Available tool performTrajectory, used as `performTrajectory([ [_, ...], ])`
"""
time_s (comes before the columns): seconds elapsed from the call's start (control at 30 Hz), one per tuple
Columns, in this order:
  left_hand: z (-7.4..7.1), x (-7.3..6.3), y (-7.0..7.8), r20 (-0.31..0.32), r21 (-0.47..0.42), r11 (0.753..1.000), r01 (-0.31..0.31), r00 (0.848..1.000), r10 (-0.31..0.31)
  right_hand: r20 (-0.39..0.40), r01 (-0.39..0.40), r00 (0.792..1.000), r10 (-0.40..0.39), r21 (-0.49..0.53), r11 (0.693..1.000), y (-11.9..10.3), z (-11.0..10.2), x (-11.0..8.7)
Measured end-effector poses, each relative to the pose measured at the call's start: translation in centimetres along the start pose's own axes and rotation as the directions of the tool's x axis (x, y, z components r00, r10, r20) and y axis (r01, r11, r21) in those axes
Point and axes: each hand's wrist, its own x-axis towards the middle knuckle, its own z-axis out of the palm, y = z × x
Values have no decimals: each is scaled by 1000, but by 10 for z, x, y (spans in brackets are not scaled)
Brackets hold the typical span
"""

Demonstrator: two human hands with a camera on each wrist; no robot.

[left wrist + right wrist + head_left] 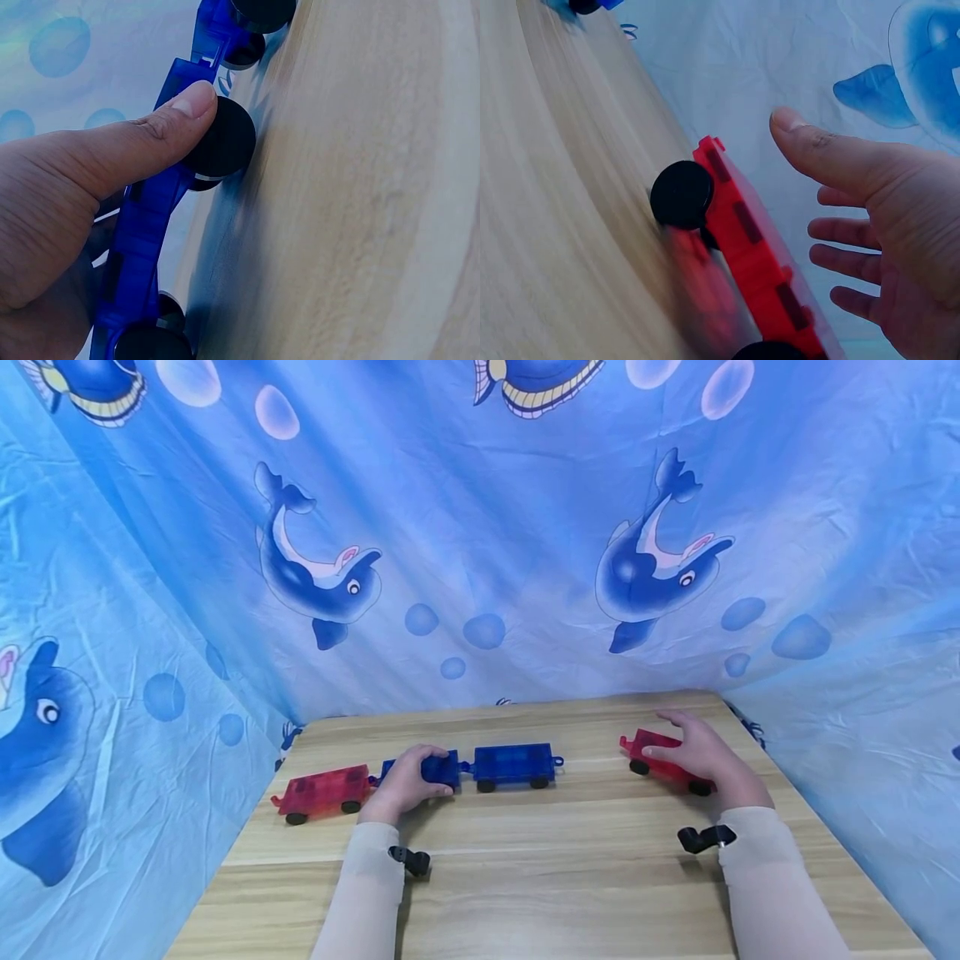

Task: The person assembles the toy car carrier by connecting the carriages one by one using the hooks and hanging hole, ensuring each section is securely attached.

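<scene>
Three toy train cars stand coupled in a row on the table: a red car at the left, a blue car in the middle and another blue car at the right. My left hand grips the middle blue car; in the left wrist view the thumb presses its side by a black wheel. Apart at the right, a separate red car stands at a slant. My right hand hovers just over it, fingers spread and relaxed, a gap showing between hand and car in the right wrist view.
The wooden table has a blue curtain with dolphins behind it and at both sides. Wood surface lies between the right blue car's hook and the separate red car. Black camera mounts sit on both wrists.
</scene>
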Motion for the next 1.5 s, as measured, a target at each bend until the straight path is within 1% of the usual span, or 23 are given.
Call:
performTrajectory([
  [0.27,-2,-1,1,2,-13,1000,-3,1000,3,51,-40,998,38,23,999,11,6,0],
  [0.47,-2,-1,2,2,-11,1000,-4,1000,4,75,-33,997,30,43,999,16,10,2],
  [0.63,-2,-1,1,6,-5,1000,-4,1000,4,88,-39,995,35,36,999,18,12,3],
  [0.8,-4,-2,1,5,-9,1000,4,1000,-4,95,-51,994,48,23,998,16,13,3],
  [0.97,-6,-4,1,1,-14,1000,10,1000,-10,98,-42,994,41,12,999,13,13,2],
  [1.33,-7,-1,-2,2,24,1000,0,1000,0,91,-47,995,46,2,999,14,12,2],
  [1.5,-10,-1,-3,2,18,1000,-9,1000,9,100,-53,994,52,12,999,13,12,4],
])
